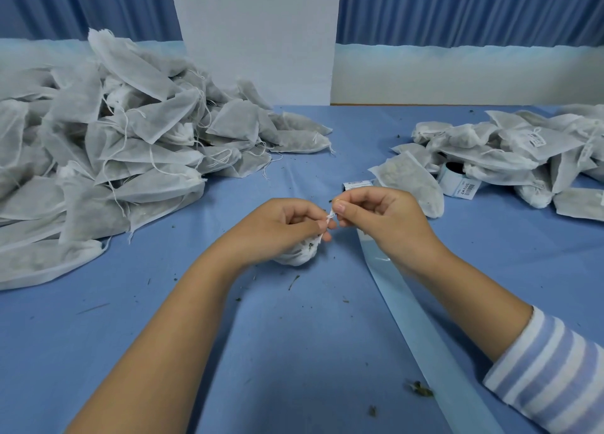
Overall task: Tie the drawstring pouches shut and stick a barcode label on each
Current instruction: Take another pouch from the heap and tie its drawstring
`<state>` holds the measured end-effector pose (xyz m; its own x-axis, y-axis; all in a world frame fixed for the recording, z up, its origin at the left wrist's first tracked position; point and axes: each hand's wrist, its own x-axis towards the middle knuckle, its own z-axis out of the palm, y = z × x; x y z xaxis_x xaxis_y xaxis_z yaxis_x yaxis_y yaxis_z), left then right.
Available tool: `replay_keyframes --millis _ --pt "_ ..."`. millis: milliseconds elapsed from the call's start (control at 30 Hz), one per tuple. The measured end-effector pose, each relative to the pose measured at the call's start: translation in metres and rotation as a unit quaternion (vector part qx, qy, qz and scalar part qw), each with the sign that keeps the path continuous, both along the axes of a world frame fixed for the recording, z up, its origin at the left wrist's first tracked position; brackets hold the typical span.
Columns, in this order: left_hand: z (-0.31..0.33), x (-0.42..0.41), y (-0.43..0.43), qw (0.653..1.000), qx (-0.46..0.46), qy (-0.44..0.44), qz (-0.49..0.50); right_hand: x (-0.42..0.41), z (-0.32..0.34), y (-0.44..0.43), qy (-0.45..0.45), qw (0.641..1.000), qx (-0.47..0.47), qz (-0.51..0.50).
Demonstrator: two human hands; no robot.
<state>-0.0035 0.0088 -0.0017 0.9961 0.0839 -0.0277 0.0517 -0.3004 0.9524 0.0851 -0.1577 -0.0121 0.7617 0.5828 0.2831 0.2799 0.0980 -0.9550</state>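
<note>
Head view: left hand and right hand pinch the drawstring. Its pouch lies under the left hand, string rising rightward.

Soft even light, sharp, wide-angle edge distortion.

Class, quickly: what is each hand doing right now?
Left hand: pinching the string of the pouch.
Right hand: pinching the same string.
</note>
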Motion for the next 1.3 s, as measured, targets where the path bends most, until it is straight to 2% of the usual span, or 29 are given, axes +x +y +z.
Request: replay_keyframes --millis 100,367,533,667,1033,1200,1300 --pt "0.0 0.0 0.0 0.999 -0.027 -0.009 0.017 -0.001 0.0 -0.001 0.0 1.0 0.004 0.002" --pt "0.001 0.001 0.001 0.998 -0.011 -0.031 0.057 -0.001 0.001 0.0 0.009 1.0 0.012 0.004" --pt "-0.011 0.005 -0.011 0.982 0.17 -0.054 0.062 0.003 -0.002 0.001 0.043 0.999 0.015 -0.024" --pt "-0.019 0.007 -0.015 0.967 0.233 -0.087 0.057 0.006 -0.004 0.003 0.069 0.997 0.003 -0.036" --pt "-0.016 0.013 -0.017 0.96 0.24 -0.122 0.073 0.005 -0.004 0.007 0.099 0.991 0.014 -0.089" --pt "-0.022 0.014 -0.016 0.96 0.241 -0.121 0.07 0.007 -0.004 0.006 0.18 0.98 0.044 -0.078" --pt "-0.027 0.012 -0.011 0.971 0.206 -0.111 0.054 0.011 0.0 0.003 0.246 0.959 0.118 -0.071"
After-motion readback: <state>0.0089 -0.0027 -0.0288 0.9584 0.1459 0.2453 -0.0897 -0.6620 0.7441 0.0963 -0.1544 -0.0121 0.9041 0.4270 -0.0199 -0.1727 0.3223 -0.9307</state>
